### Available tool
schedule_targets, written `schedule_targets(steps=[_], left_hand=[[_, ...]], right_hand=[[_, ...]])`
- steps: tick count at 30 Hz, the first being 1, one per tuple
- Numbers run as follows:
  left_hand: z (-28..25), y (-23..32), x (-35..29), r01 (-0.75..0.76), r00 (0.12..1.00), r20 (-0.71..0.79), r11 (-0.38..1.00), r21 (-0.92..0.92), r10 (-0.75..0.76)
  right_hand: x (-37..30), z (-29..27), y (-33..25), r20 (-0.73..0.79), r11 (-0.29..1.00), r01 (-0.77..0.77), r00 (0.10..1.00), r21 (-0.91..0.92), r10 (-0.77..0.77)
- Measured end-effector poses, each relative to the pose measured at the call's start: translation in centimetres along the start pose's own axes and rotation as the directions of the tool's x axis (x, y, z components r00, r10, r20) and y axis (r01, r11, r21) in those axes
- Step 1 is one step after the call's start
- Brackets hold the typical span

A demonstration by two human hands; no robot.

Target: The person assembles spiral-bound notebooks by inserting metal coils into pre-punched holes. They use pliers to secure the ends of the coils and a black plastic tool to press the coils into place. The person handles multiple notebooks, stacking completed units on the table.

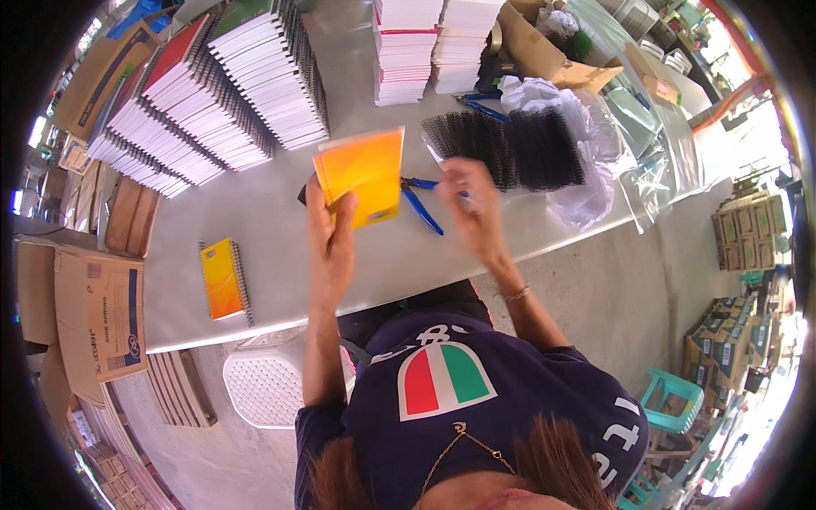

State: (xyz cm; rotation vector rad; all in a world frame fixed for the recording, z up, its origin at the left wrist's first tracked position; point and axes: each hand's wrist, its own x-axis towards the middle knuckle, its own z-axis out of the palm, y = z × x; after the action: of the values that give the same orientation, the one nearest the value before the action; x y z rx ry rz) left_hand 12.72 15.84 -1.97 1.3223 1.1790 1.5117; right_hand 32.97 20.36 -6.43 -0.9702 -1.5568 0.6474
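My left hand (pixel 331 221) is closed on the lower left of a yellow-orange notebook (pixel 364 174), held up over the grey table. The thumb lies across its cover. My right hand (pixel 472 200), smeared by motion, is to the right of the notebook with its fingers curled. Something thin and pale seems to stick out of it, too blurred to name. Between my hands, pliers with blue handles (pixel 418 208) lie on the table, partly hidden. Black spiral binding coils (pixel 531 153) lie in a pile just beyond my right hand. A small yellow-orange spiral notebook (pixel 223 279) rests at the table's left.
Tall stacks of spiral-bound books (pixel 268 76) stand at the back left, stacks of white paper blocks (pixel 408 55) at the back middle. A second blue-handled tool (pixel 484 109), crumpled white plastic (pixel 608 153) and an open carton (pixel 552 55) are at the back right.
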Motion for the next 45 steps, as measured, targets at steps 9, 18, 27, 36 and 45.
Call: schedule_targets(steps=[9, 18, 27, 36, 45], left_hand=[[-4.4, -0.8, -5.7, -0.141, 0.987, 0.159, 0.297, 0.944, -0.036], [-1.6, -3.7, -6.9, 0.020, 0.986, -0.078, 0.367, 0.930, 0.144], [-0.5, -5.1, -6.0, 0.051, 0.942, -0.180, 0.410, 0.911, 0.283], [-0.5, -4.8, -6.1, 0.052, 0.937, -0.188, 0.416, 0.908, 0.293], [-0.7, -4.2, -6.0, 0.059, 0.951, -0.192, 0.466, 0.883, 0.242]], right_hand=[[1.6, -15.2, 10.3, -0.229, 0.306, -0.247, 0.969, -0.919, 0.096], [2.7, -17.5, 10.3, -0.350, 0.592, -0.398, 0.915, -0.701, 0.201], [3.4, -16.3, 6.6, -0.440, 0.932, -0.334, 0.864, -0.141, 0.243], [3.8, -4.0, -2.0, 0.313, 0.861, -0.352, 0.919, 0.368, 0.242], [0.8, 2.1, -3.5, 0.636, 0.992, -0.071, 0.763, -0.104, 0.121]])
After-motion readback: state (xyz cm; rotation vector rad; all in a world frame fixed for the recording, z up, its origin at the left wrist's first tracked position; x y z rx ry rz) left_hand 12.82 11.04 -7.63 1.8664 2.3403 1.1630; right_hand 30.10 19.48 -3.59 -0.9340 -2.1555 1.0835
